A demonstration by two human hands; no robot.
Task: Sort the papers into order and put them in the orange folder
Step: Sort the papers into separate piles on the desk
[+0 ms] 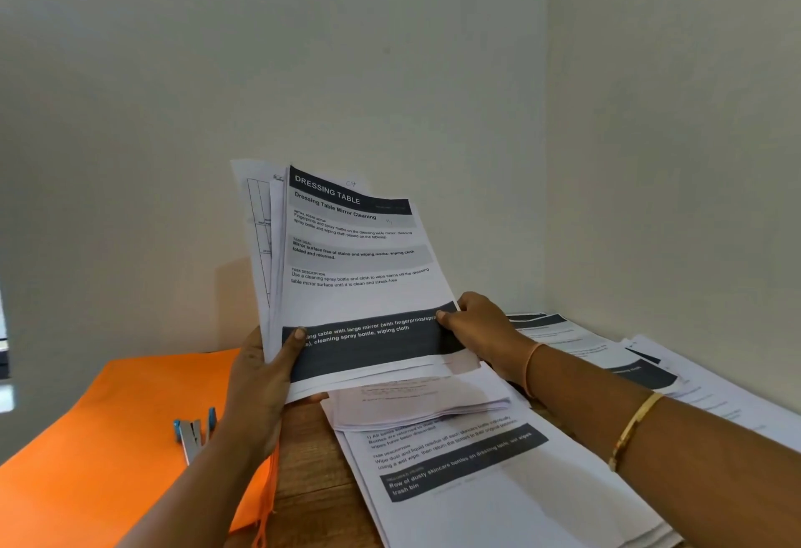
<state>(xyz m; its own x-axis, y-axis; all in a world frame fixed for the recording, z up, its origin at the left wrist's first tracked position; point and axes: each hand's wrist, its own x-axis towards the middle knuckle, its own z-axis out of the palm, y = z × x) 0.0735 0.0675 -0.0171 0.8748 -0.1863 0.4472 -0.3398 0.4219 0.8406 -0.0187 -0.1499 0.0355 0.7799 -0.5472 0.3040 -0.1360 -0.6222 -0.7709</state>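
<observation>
While the left fingers [297, 341] and the right fingers [448, 318] pinch the bottom corners of the held papers [359, 270], it is best to tap the sheets level and hold snug so none slip. The orange folder [108, 439] lies flat on the desk [312, 482] at the left, a stapler [195, 432] on top; I cannot see inside

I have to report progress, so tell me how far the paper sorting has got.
Done: nothing is visibly filed; whether any pile is sorted cannot be told. In hand: the left hand and right hand grip a fanned stack, headed Dressing Table, upright. Still to do: loose piles lie on the table, and the orange folder lies flat beside them with a stapler on it.
</observation>
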